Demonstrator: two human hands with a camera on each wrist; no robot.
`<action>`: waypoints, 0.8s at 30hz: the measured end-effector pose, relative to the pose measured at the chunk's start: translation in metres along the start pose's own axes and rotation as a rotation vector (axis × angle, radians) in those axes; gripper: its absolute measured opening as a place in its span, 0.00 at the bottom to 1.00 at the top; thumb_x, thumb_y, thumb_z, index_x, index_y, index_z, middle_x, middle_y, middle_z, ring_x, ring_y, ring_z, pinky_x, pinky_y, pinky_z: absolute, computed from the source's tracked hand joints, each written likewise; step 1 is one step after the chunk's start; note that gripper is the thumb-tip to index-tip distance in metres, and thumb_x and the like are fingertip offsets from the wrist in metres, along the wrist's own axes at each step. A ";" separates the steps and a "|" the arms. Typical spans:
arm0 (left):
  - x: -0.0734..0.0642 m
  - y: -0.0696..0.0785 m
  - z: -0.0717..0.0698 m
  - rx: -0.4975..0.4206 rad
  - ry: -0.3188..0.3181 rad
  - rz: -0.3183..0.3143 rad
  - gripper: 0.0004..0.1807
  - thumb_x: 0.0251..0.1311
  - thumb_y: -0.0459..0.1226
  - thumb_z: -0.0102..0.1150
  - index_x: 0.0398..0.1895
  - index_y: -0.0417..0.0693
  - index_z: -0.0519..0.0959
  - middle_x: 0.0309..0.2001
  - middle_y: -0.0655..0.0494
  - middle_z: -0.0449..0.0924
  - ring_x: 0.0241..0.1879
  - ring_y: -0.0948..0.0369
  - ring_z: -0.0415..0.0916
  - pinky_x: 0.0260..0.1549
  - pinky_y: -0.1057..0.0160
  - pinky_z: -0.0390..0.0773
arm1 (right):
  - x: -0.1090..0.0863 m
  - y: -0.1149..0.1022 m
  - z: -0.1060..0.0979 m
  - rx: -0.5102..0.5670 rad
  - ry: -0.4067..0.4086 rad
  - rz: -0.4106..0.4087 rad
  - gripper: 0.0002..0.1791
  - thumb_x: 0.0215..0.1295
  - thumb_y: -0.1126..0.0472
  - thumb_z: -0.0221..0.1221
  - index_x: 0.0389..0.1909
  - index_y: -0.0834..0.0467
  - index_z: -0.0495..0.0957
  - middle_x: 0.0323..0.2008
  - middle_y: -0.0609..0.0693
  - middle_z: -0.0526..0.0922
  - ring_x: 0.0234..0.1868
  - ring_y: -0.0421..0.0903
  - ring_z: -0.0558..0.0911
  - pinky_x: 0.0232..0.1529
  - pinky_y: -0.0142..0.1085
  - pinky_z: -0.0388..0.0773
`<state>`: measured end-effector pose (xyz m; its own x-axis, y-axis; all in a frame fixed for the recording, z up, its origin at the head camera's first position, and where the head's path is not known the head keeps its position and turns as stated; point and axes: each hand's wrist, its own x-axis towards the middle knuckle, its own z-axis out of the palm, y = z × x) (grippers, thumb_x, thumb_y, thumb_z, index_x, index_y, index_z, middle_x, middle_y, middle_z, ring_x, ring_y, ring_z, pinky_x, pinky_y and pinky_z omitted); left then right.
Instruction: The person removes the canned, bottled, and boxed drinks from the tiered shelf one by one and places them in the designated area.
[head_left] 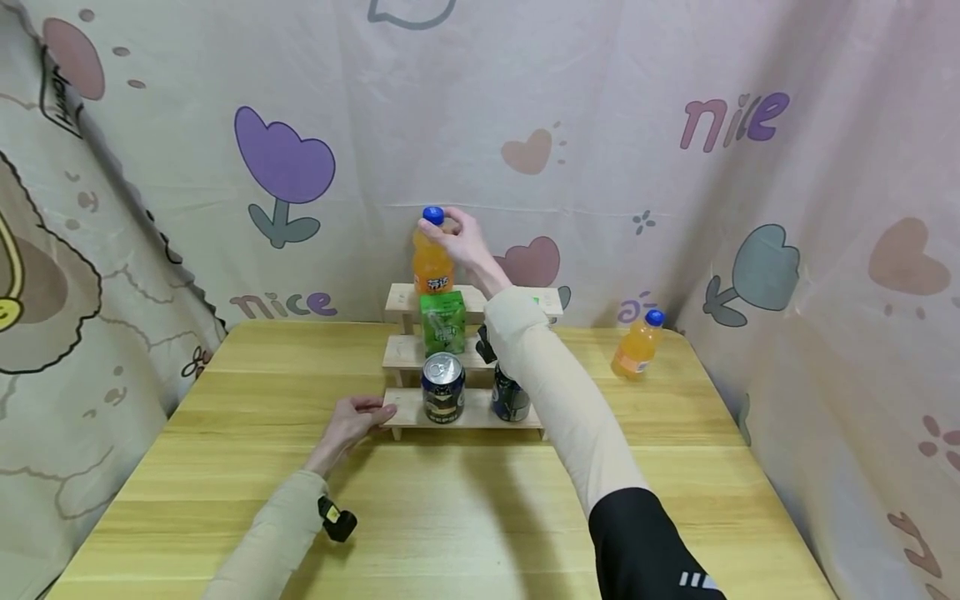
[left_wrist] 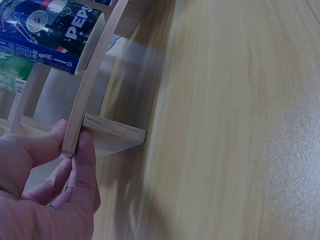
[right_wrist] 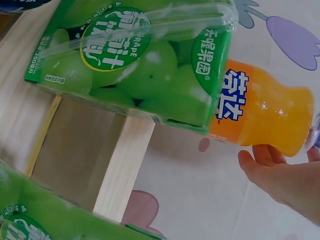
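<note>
With thumb and fingers near the blue cap, my right hand [head_left: 467,243] grips an orange soda bottle [head_left: 432,265] that stands upright at the left of the top step. In the right wrist view the bottle [right_wrist: 272,112] shows behind a green grape juice box [right_wrist: 150,70], the right hand [right_wrist: 285,177] at its neck. Low on the left, my left hand [head_left: 351,429] pinches the end of the bottom board of a three-step wooden rack [head_left: 408,410]. The left wrist view shows the left hand's thumb and fingers on either side of that board [left_wrist: 82,112].
Two dark blue Pepsi cans, a left can [head_left: 443,390] and a right can [head_left: 510,398], stand on the bottom step. The second juice box [right_wrist: 45,212] is mostly behind my right arm in the head view. Another orange soda bottle [head_left: 638,346] stands on the table's right.
</note>
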<state>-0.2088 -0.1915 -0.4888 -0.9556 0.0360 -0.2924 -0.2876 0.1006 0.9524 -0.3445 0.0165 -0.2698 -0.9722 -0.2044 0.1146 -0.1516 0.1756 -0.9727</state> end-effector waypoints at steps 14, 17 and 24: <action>0.001 -0.002 0.000 0.042 0.017 -0.015 0.28 0.66 0.33 0.64 0.62 0.22 0.69 0.47 0.42 0.85 0.35 0.67 0.82 0.41 0.68 0.86 | -0.015 -0.028 -0.032 0.042 0.053 -0.024 0.20 0.71 0.50 0.62 0.57 0.56 0.76 0.49 0.54 0.80 0.54 0.49 0.77 0.67 0.48 0.70; 0.001 -0.003 0.000 0.033 0.020 -0.017 0.28 0.66 0.32 0.63 0.63 0.21 0.68 0.50 0.38 0.83 0.36 0.67 0.82 0.41 0.67 0.86 | -0.019 -0.035 -0.044 0.057 0.078 -0.038 0.18 0.70 0.52 0.62 0.55 0.57 0.77 0.45 0.53 0.81 0.53 0.49 0.78 0.64 0.46 0.71; 0.000 -0.001 -0.001 0.063 0.026 -0.007 0.28 0.65 0.34 0.65 0.61 0.22 0.70 0.51 0.34 0.82 0.36 0.66 0.82 0.42 0.66 0.86 | -0.030 -0.049 -0.083 0.127 0.147 -0.071 0.17 0.70 0.56 0.62 0.56 0.59 0.77 0.31 0.42 0.82 0.41 0.42 0.79 0.48 0.35 0.74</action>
<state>-0.2086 -0.1923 -0.4901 -0.9551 0.0090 -0.2962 -0.2908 0.1636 0.9427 -0.3224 0.0937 -0.2087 -0.9769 -0.0674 0.2027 -0.2057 0.0407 -0.9778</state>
